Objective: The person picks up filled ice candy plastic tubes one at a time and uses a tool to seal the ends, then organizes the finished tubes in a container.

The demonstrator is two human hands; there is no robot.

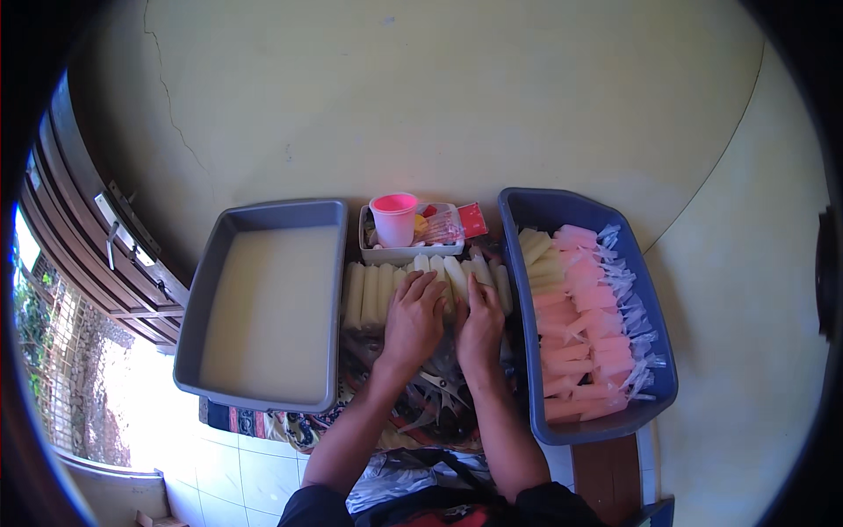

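A row of pale yellow filled plastic tubes (371, 294) lies side by side on the table between two grey tubs. My left hand (416, 318) rests over the middle of the row, its fingers curled onto several tubes. Close on its right, my right hand (479, 323) is cupped against the same group, thumb toward the left hand. Between them the hands grip this bunch; their palms hide the near ends of the tubes. A pair of scissors (446, 391) lies between my forearms on clear plastic.
The left grey tub (340, 307) holds cloudy pale liquid. Pink and pale yellow filled bags with knotted ends lie in the right grey tub (660, 351). Behind the row, a white basket (386, 256) holds a pink cup (395, 224) and a red packet (472, 220). A patterned cloth (294, 429) covers the table.
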